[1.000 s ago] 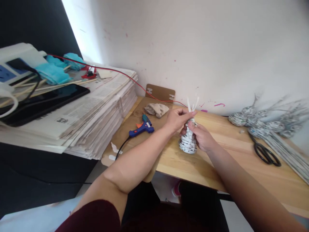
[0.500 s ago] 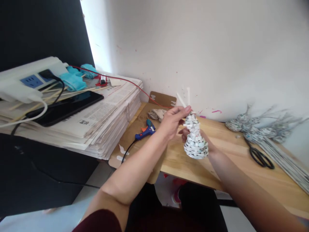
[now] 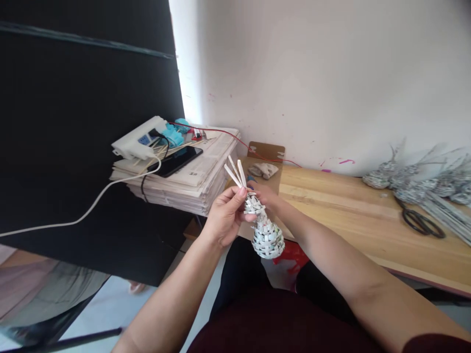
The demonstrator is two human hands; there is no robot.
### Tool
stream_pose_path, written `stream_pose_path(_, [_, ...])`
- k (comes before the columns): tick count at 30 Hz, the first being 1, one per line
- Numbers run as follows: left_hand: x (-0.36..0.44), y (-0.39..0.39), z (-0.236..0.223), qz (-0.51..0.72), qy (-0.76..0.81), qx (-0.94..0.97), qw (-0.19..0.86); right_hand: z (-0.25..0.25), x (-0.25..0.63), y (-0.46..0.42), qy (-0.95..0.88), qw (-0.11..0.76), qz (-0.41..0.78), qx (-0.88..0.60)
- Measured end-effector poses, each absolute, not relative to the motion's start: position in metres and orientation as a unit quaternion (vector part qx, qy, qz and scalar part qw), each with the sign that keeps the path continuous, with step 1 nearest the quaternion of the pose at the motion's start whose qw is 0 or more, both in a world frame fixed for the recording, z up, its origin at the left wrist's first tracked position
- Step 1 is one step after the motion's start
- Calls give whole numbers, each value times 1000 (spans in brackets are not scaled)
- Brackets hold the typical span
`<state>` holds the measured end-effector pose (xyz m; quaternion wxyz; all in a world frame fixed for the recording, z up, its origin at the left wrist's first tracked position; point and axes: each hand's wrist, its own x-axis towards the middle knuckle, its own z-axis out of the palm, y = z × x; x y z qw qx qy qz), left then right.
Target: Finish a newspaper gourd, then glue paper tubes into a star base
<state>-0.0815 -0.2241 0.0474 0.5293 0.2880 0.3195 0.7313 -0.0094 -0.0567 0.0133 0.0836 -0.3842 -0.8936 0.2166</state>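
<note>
A small gourd-shaped weaving [image 3: 268, 239] of white printed paper strips hangs tilted in front of the table edge. My left hand [image 3: 228, 211] pinches it at its narrow top, thumb uppermost, and several loose strip ends [image 3: 237, 174] fan upward from the grip. Behind the gourd's upper bulb, my right hand [image 3: 265, 194] reaches to the blue glue gun [image 3: 252, 181], of which only a little shows. The right fingers are mostly hidden, so I cannot tell whether they grip it.
A crumpled cloth [image 3: 263, 170] lies behind the glue gun. At left a newspaper stack [image 3: 217, 157] bears a power strip [image 3: 138, 135], a phone [image 3: 180, 161] and sticks. Black scissors [image 3: 421, 221] and several woven gourds [image 3: 377, 177] lie at right, beside a bundle of paper rods [image 3: 449, 218].
My view has swung left. The gourd has come toward me, over the table edge, in my left hand. My right hand has left it and moved to the glue gun.
</note>
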Motion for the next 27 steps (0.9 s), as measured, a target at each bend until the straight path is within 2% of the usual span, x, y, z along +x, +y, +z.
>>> stream_pose_path(8, [-97, -261, 48, 736, 358, 233, 525, 6, -9, -64, -850, 108, 159, -490])
stream_pose_path(17, [-85, -266, 53, 753, 381, 194, 500, 8, 6, -55, -802, 129, 199, -548])
stream_pose_path(23, [-83, -271, 52, 746, 384, 226, 495, 9, 16, -53, -747, 139, 316, -568])
stream_pose_path(27, [-81, -275, 54, 751, 381, 219, 493, 12, 28, -58, -676, 168, 462, -549])
